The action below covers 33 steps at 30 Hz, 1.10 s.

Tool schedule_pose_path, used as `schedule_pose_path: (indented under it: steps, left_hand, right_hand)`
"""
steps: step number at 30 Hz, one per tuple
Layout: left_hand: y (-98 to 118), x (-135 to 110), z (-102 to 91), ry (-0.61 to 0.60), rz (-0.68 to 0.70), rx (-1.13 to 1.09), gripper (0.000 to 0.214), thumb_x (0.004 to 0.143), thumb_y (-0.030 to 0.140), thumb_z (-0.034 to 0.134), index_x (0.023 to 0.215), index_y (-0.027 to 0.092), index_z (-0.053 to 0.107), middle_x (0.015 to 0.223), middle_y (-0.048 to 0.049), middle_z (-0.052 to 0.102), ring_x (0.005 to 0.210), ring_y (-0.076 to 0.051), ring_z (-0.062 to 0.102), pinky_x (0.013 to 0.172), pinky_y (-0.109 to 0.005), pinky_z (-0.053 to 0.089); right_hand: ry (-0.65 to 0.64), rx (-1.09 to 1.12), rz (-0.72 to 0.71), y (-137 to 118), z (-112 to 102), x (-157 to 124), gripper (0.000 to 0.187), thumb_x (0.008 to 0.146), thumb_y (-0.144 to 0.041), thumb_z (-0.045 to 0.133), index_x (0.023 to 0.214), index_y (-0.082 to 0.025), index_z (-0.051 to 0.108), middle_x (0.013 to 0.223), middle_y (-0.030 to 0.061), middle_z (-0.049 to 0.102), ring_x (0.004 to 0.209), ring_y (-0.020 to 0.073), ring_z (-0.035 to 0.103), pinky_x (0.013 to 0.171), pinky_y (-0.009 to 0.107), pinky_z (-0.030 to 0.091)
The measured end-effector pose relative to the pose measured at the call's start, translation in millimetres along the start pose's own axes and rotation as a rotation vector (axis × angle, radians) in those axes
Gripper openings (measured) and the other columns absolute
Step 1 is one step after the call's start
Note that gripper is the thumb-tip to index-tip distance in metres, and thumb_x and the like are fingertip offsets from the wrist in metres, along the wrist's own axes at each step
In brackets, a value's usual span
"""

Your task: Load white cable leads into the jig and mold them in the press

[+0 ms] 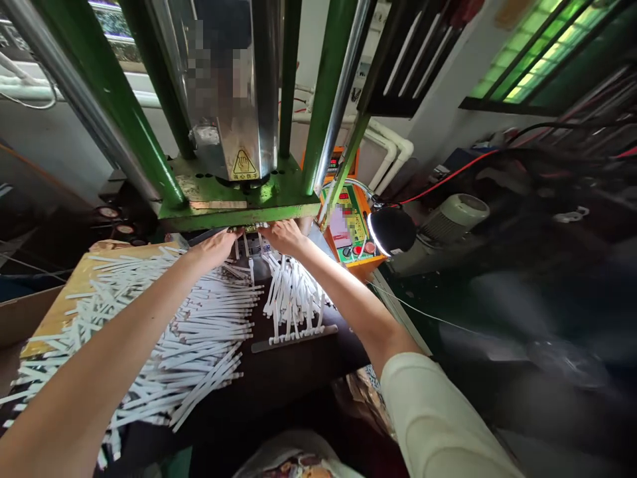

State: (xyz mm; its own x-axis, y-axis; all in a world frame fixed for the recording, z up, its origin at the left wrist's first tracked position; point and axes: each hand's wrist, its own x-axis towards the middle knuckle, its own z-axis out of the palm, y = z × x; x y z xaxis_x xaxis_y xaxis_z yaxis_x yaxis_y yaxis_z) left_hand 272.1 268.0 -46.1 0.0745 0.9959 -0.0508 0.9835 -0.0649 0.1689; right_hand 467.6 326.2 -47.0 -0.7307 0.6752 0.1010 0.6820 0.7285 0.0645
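Note:
Under the green press plate [233, 216], both hands are at a small brass-coloured metal mould [250, 228]. My left hand [219, 248] grips its left end, with the fingertips partly hidden. At the other end my right hand [284, 236] has its fingers closed on the mould. White strips [251, 269] hang from the front of the mould between my hands. Below my right forearm lies a bundle of white strips [293, 292], with a flat bar [293, 338] holding several strip ends in a row. A wide heap of loose white strips [199, 332] spreads under my left arm.
Green columns [114, 113] and a metal ram with a hand-warning label [243, 164] rise above the plate. To the right are an orange control box [355, 219], a ring lamp [393, 231] and a motor [460, 216]. Yellow cardboard [54, 312] lies at the left.

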Motion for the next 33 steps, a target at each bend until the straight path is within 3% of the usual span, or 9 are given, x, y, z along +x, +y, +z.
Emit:
schedule_pose_path:
  steps: [4, 6, 9, 12, 14, 17, 20, 25, 33]
  left_hand:
    - [9, -52, 7.6, 0.162, 0.089, 0.077, 0.062, 0.095, 0.015, 0.027, 0.156, 0.022, 0.028, 0.154, -0.0159, 0.041, 0.129, -0.036, 0.053, 0.102, -0.049, 0.045]
    - [13, -106, 25.3, 0.319, 0.244, 0.076, 0.056, 0.098, 0.016, 0.027, 0.154, 0.018, 0.031, 0.144, -0.0172, 0.050, 0.133, -0.033, 0.049, 0.103, -0.045, 0.044]
    - [20, -208, 64.6, 0.465, 0.412, 0.085, 0.066, 0.096, 0.023, 0.052, 0.156, 0.024, 0.025, 0.128, -0.0140, 0.062, 0.118, -0.029, 0.059, 0.096, -0.040, 0.045]
    - [20, -297, 100.7, 0.512, 0.415, 0.169, 0.072, 0.088, 0.028, 0.069, 0.152, 0.025, 0.037, 0.103, -0.0091, 0.070, 0.093, -0.025, 0.066, 0.086, -0.039, 0.045]
    - [16, -330, 117.1, 0.495, 0.348, 0.241, 0.072, 0.085, 0.033, 0.073, 0.149, 0.029, 0.041, 0.094, -0.0070, 0.069, 0.085, -0.025, 0.066, 0.081, -0.040, 0.045]
    - [7, -342, 131.6, 0.420, 0.233, 0.294, 0.073, 0.087, 0.027, 0.067, 0.152, 0.035, 0.036, 0.098, -0.0081, 0.068, 0.089, -0.026, 0.066, 0.081, -0.042, 0.046]
    - [2, -333, 136.8, 0.367, 0.150, 0.323, 0.076, 0.088, 0.016, 0.058, 0.155, 0.037, 0.028, 0.107, -0.0103, 0.068, 0.097, -0.028, 0.064, 0.083, -0.045, 0.046]
    - [4, -331, 139.5, 0.417, 0.106, 0.396, 0.076, 0.085, 0.012, 0.056, 0.153, 0.036, 0.032, 0.105, -0.0101, 0.067, 0.094, -0.027, 0.061, 0.079, -0.043, 0.045]
    - [10, -331, 137.3, 0.430, 0.115, 0.317, 0.078, 0.083, 0.011, 0.058, 0.154, 0.033, 0.034, 0.103, -0.0120, 0.068, 0.094, -0.031, 0.059, 0.077, -0.045, 0.046]
  right_hand:
    - [0.213, 0.201, 0.047, 8, 12, -78, 0.044, 0.095, -0.008, 0.038, 0.130, -0.017, 0.063, 0.132, 0.0150, 0.061, 0.118, 0.0232, 0.057, 0.098, 0.038, 0.048]
    - [0.324, 0.339, 0.068, 12, 26, -139, 0.034, 0.098, -0.015, 0.042, 0.120, -0.017, 0.068, 0.121, 0.0139, 0.065, 0.111, 0.0218, 0.061, 0.096, 0.038, 0.051]
    - [0.447, 0.470, 0.125, 8, 47, -239, 0.025, 0.096, -0.028, 0.054, 0.116, -0.022, 0.068, 0.113, 0.0108, 0.068, 0.109, 0.0228, 0.064, 0.093, 0.039, 0.055]
    - [0.378, 0.460, 0.159, -7, 57, -312, 0.045, 0.090, -0.045, 0.064, 0.130, -0.024, 0.061, 0.122, 0.0125, 0.065, 0.117, 0.0282, 0.061, 0.100, 0.047, 0.053]
    - [0.282, 0.383, 0.142, -17, 60, -335, 0.062, 0.085, -0.050, 0.069, 0.139, -0.023, 0.053, 0.133, 0.0154, 0.060, 0.127, 0.0321, 0.055, 0.106, 0.053, 0.048]
    - [0.180, 0.200, 0.119, -27, 67, -338, 0.057, 0.089, -0.026, 0.065, 0.144, -0.025, 0.049, 0.141, 0.0156, 0.056, 0.134, 0.0307, 0.050, 0.110, 0.054, 0.043]
    - [0.204, 0.050, 0.135, -31, 75, -329, 0.060, 0.087, -0.004, 0.049, 0.142, -0.026, 0.052, 0.136, 0.0134, 0.060, 0.129, 0.0266, 0.055, 0.107, 0.049, 0.043]
    - [0.274, 0.004, 0.133, -33, 80, -323, 0.057, 0.087, -0.003, 0.045, 0.139, -0.022, 0.054, 0.131, 0.0146, 0.062, 0.125, 0.0265, 0.056, 0.104, 0.046, 0.043]
    - [0.256, 0.033, 0.165, -36, 79, -325, 0.054, 0.090, -0.006, 0.045, 0.140, -0.023, 0.053, 0.133, 0.0148, 0.061, 0.127, 0.0261, 0.055, 0.105, 0.046, 0.041]
